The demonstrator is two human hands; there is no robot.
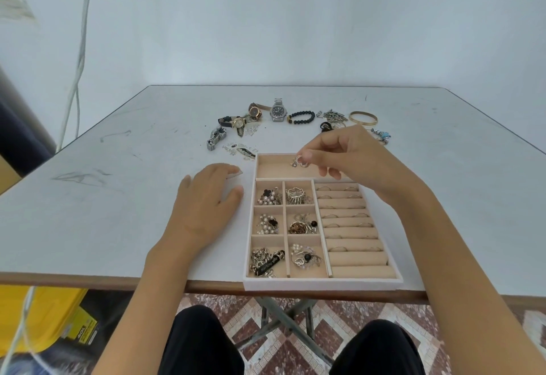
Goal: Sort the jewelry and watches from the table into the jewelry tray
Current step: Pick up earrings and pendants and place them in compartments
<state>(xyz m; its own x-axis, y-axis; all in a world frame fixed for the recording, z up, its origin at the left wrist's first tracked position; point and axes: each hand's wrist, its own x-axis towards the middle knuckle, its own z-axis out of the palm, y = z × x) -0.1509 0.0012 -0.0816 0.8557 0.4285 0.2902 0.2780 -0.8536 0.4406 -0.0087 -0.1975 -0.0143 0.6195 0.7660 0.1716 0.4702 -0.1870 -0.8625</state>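
The fingers (pixel 310 156) of the right hand (pixel 351 150) are pinching a small silver piece (pixel 299 162) just over the long back box of the jewelry tray (pixel 322 283). The left hand (pixel 206 197) is lying flat, fingers loose, on the tabletop (pixel 118 203) left of the tray. Behind the tray, watches (pixel 279 110) are lying.

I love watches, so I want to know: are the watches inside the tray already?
No, the watches lie out on the table, beyond the far end of the jewelry tray.

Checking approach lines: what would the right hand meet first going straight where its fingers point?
The right hand, pinching a small silver piece, likely meets the jewelry tray's long top compartment floor; depth unclear.
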